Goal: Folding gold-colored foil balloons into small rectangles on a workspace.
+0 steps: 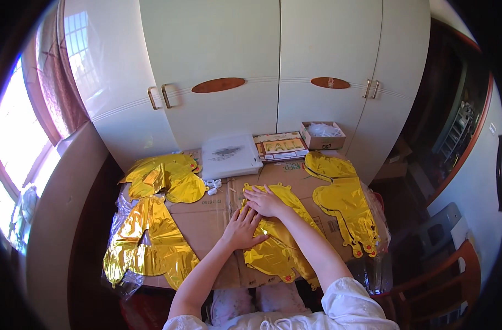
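A flat, uninflated gold foil balloon (270, 257) lies on the cardboard in front of me. Both of my palms rest on its upper part. My left hand (242, 226) lies on its left edge, thumb stretched out to the side. Just above and to the right, my right hand (266, 202) is flat with its fingers pointing left, its fingertips close to those of the left. Neither hand grips anything. More foil balloons lie around: an A-shaped one (171, 250) at front left, some (182, 184) behind it, and a stack (352, 206) on the right.
Cardboard (207, 212) covers the table. Along its back stand a translucent plastic case (229, 159), a flat printed box (281, 147) and an open carton (323, 142) of clear plastic pieces. White ribbon (213, 186) lies near the case. Cabinets rise behind; a wooden chair (459, 275) stands at right.
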Motion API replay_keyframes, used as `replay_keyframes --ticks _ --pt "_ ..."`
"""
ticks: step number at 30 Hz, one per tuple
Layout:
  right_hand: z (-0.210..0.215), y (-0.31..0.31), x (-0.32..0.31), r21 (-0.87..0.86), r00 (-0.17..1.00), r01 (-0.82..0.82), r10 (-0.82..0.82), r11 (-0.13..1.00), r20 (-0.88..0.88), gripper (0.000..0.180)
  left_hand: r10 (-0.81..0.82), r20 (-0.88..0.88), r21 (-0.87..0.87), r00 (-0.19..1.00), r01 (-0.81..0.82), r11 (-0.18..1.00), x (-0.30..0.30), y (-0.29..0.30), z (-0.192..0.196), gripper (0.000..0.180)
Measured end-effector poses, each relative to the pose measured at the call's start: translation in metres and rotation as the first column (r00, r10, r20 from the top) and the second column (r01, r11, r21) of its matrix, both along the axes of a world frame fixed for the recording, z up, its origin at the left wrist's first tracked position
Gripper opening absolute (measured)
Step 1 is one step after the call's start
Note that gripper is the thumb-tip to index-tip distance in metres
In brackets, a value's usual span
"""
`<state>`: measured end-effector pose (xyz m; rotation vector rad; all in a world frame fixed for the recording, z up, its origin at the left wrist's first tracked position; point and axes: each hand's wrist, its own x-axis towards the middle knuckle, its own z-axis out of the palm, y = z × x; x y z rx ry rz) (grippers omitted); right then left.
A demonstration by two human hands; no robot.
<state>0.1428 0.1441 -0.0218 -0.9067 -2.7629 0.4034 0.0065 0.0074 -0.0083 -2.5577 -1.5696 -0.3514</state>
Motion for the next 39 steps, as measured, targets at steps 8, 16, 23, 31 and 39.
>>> replay_keyframes --ticks 8,16,23,31,39 --pt "0.026 -0.012 0.077 -0.026 0.907 0.307 -0.301 0.951 -0.293 0.051 0.024 0.018 -0.058 1.000 -0.023 0.998 -0.001 0.000 -0.003 0.085" --pt "0.042 -0.133 0.199 -0.088 0.812 0.571 -0.577 0.816 -0.084 0.054 0.023 0.022 -0.076 0.999 -0.021 0.997 0.001 0.001 -0.003 0.086" --pt "-0.022 -0.266 0.239 -0.297 0.212 0.817 -0.736 0.495 -0.643 0.050 0.021 0.035 -0.068 0.999 -0.019 0.998 0.001 0.001 -0.002 0.085" --pt "-0.077 -0.291 0.238 -0.765 -0.339 -0.485 -0.897 0.424 -0.282 0.042 0.018 0.001 -0.065 1.000 -0.018 0.998 0.002 0.002 -0.002 0.081" --pt "-0.030 -0.291 0.228 -0.857 0.027 0.155 -0.870 0.491 -0.493 0.029 0.015 -0.006 -0.096 1.000 -0.016 0.995 0.004 0.000 0.003 0.081"
